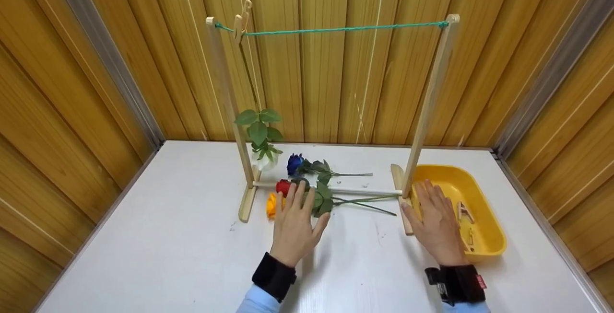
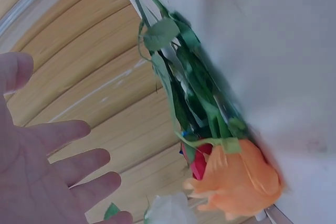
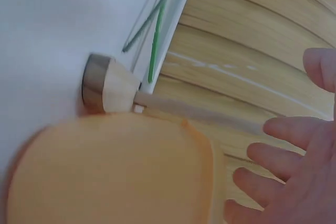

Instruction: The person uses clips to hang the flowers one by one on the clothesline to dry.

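Note:
My left hand (image 1: pixel 296 230) hovers with spread fingers over the flowers, holding nothing. Beneath and beyond it lie an orange-yellow rose (image 1: pixel 271 206), a red rose (image 1: pixel 282 187) and a blue rose (image 1: pixel 295 164), stems toward the right. A white rose (image 1: pixel 265 160) hangs head down, its stem end held by a wooden clothespin (image 1: pixel 238 29) on a green cord (image 1: pixel 345 29). My right hand (image 1: pixel 437 226), fingers straight and empty, is above the near left side of a yellow tray (image 1: pixel 496 236). Inside the tray are several wooden clothespins (image 1: pixel 463 212), partly hidden by that hand.
The cord runs between the left post (image 1: pixel 225 87) and right post (image 1: pixel 429 97) of a wooden stand. A white bar (image 1: pixel 367 191) joins the posts low down, near the stems. Wood-patterned walls (image 1: pixel 326 87) enclose the white table (image 1: pixel 168 255) at the back and sides.

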Demonstrator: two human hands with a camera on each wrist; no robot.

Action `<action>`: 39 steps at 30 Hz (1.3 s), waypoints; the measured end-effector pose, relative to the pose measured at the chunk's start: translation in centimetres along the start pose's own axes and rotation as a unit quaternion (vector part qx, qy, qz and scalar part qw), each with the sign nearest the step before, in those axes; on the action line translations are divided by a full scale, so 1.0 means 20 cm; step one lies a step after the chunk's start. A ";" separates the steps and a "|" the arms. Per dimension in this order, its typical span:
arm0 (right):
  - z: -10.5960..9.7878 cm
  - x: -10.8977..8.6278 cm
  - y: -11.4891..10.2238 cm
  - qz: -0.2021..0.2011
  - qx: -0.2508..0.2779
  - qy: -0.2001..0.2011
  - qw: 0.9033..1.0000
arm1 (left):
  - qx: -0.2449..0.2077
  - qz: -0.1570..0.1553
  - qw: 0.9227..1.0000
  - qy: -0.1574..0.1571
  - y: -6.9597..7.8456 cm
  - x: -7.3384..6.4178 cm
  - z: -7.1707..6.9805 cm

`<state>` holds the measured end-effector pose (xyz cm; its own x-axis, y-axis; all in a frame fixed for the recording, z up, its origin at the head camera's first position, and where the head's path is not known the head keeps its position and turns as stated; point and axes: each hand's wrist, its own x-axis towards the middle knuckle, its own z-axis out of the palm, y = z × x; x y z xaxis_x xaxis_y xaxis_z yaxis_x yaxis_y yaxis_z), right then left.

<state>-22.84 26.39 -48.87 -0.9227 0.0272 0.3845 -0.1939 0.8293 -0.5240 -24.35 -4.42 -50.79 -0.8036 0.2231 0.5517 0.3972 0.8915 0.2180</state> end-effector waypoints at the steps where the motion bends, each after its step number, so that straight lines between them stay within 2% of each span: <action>1: -0.02 0.00 0.01 0.007 -0.002 -0.007 1.000 | 0.000 0.002 1.000 -0.004 0.01 0.00 0.00; 5: -0.08 0.01 0.04 0.042 -0.014 -0.042 0.998 | -0.001 0.009 1.000 -0.027 0.05 -0.01 0.00; 10: -0.15 0.02 0.09 0.100 -0.024 -0.090 0.991 | -0.009 0.017 0.998 -0.066 0.12 -0.02 -0.01; 13: -0.18 0.02 0.12 0.120 -0.031 -0.098 0.987 | -0.011 0.024 0.996 -0.089 0.18 -0.01 -0.01; 21: -0.24 0.01 0.19 0.148 -0.057 -0.123 0.980 | 0.016 0.068 0.993 -0.100 0.34 0.00 0.03; 25: -0.27 0.01 0.22 0.171 -0.073 -0.163 0.969 | 0.026 0.082 0.989 -0.119 0.42 0.00 0.06; 31: -0.28 0.02 0.25 0.197 -0.078 -0.257 0.943 | 0.031 0.098 0.984 -0.145 0.51 -0.01 0.10; 35: -0.27 0.00 0.27 0.190 -0.082 -0.275 0.939 | 0.029 0.100 0.983 -0.152 0.53 -0.01 0.10; 39: -0.27 -0.01 0.29 0.206 -0.078 -0.287 0.932 | 0.037 0.104 0.982 -0.152 0.54 -0.01 0.11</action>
<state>-21.92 34.12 -47.86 -0.9434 0.0952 -0.3177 0.2253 0.8869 -0.4033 -20.79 5.92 -50.29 -0.8084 0.5004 0.3100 0.5421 0.8381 0.0610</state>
